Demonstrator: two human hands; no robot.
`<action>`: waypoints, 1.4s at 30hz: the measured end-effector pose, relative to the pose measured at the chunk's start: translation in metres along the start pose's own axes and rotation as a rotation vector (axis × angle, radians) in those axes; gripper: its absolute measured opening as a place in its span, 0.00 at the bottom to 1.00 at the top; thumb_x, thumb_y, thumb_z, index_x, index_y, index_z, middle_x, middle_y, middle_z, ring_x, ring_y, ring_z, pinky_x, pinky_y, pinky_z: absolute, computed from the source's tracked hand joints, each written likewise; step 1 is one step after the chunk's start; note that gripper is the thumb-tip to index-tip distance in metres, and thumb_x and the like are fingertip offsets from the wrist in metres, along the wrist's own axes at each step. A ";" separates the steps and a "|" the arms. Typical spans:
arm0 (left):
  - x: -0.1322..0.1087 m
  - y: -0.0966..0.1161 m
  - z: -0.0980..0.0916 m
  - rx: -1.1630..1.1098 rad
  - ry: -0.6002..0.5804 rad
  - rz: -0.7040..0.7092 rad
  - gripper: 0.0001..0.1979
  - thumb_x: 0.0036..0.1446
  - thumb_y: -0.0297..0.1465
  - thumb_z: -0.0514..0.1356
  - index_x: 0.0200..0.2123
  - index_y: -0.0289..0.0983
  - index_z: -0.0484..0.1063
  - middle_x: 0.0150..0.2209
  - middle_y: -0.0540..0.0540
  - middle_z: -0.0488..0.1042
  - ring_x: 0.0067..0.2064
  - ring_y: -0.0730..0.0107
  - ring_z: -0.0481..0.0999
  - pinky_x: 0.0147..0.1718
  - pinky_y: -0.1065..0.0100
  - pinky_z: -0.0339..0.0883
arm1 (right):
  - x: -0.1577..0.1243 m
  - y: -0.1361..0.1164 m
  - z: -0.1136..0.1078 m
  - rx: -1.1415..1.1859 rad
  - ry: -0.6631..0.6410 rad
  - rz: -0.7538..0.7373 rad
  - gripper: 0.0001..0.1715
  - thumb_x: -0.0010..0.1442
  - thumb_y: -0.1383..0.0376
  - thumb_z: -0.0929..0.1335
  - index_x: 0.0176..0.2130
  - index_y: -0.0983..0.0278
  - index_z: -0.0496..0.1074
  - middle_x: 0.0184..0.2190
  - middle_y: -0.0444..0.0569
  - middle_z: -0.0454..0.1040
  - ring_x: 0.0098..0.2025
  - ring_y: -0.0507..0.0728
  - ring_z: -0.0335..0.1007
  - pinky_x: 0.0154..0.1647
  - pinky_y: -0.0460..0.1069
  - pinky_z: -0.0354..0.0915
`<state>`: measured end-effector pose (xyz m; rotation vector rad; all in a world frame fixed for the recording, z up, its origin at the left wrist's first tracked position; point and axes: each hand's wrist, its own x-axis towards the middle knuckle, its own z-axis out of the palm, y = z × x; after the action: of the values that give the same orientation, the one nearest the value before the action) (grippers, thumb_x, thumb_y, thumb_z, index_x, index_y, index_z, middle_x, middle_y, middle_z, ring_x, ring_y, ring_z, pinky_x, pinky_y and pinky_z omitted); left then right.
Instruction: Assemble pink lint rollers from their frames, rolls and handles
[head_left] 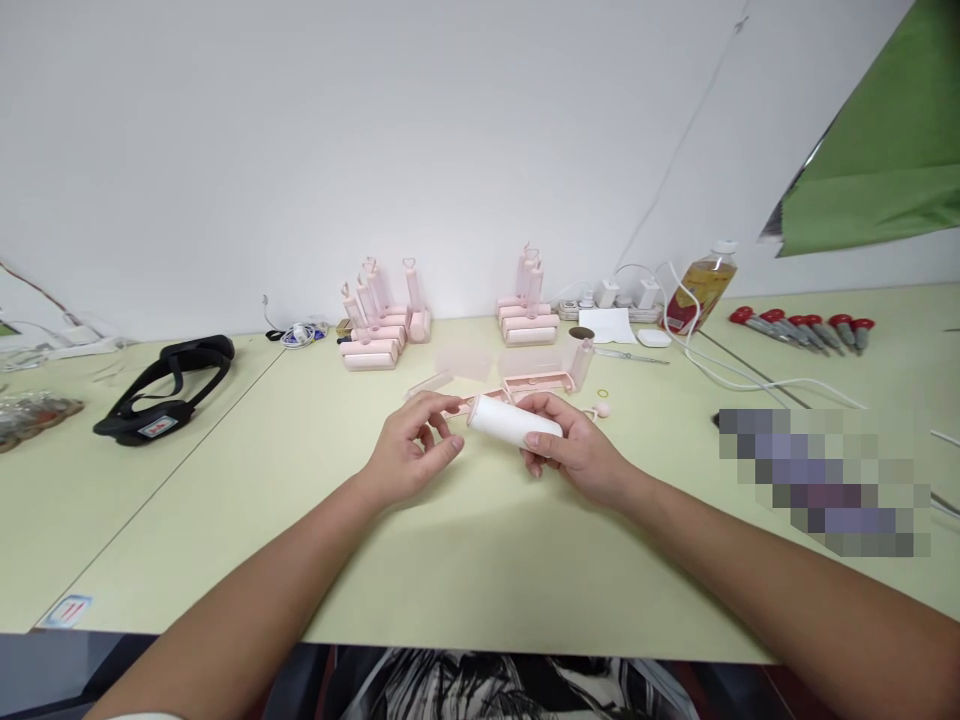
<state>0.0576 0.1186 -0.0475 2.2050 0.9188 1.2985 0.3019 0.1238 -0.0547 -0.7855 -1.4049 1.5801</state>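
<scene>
My right hand (574,447) is closed around one end of a white lint-roller roll (510,420). The roll is tilted, its left end higher, with a pink rim at that end. My left hand (414,447) is just left of the roll, fingers apart and curved, holding nothing. Behind the hands lie an open pink case (551,383), a clear pinkish lid (429,384) and a pink handle (582,364) standing upright. A small pink ball-like part (603,410) rests by my right hand.
Several pink cases with upright handles (369,352) line the wall. A power strip with a white cable (750,380), a drink bottle (699,288), tweezers (630,356) and red-capped tools (806,328) lie right. A black head strap (169,390) lies left.
</scene>
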 end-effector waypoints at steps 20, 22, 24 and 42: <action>-0.005 0.009 0.014 -0.009 -0.431 -0.164 0.15 0.58 0.31 0.59 0.49 0.38 0.72 0.43 0.44 0.73 0.34 0.73 0.72 0.28 0.73 0.66 | -0.001 -0.001 0.005 -0.113 0.286 -0.237 0.33 0.55 0.53 0.71 0.53 0.54 0.53 0.32 0.41 0.67 0.25 0.51 0.66 0.25 0.49 0.67; -0.006 0.014 0.018 -0.023 -0.483 -0.137 0.15 0.58 0.31 0.58 0.49 0.38 0.71 0.44 0.43 0.72 0.36 0.72 0.72 0.28 0.74 0.66 | -0.002 0.002 0.006 -0.133 0.276 -0.245 0.33 0.56 0.54 0.71 0.54 0.55 0.54 0.35 0.43 0.69 0.28 0.52 0.66 0.27 0.49 0.67; -0.007 0.017 0.020 -0.022 -0.523 -0.108 0.16 0.58 0.30 0.59 0.50 0.38 0.70 0.45 0.43 0.71 0.36 0.72 0.72 0.30 0.73 0.67 | -0.003 0.003 0.009 -0.138 0.252 -0.228 0.39 0.54 0.56 0.73 0.57 0.55 0.52 0.39 0.47 0.70 0.36 0.55 0.69 0.34 0.50 0.69; -0.002 0.008 0.018 0.329 -0.380 -0.008 0.15 0.61 0.33 0.56 0.50 0.39 0.71 0.43 0.43 0.74 0.39 0.65 0.74 0.39 0.64 0.69 | -0.002 -0.006 0.012 -0.028 0.258 -0.122 0.49 0.44 0.68 0.73 0.57 0.50 0.47 0.50 0.50 0.66 0.48 0.59 0.66 0.36 0.50 0.69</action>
<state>0.0750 0.1109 -0.0522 2.5702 1.0408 0.7195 0.2936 0.1169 -0.0470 -0.8701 -1.2647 1.3180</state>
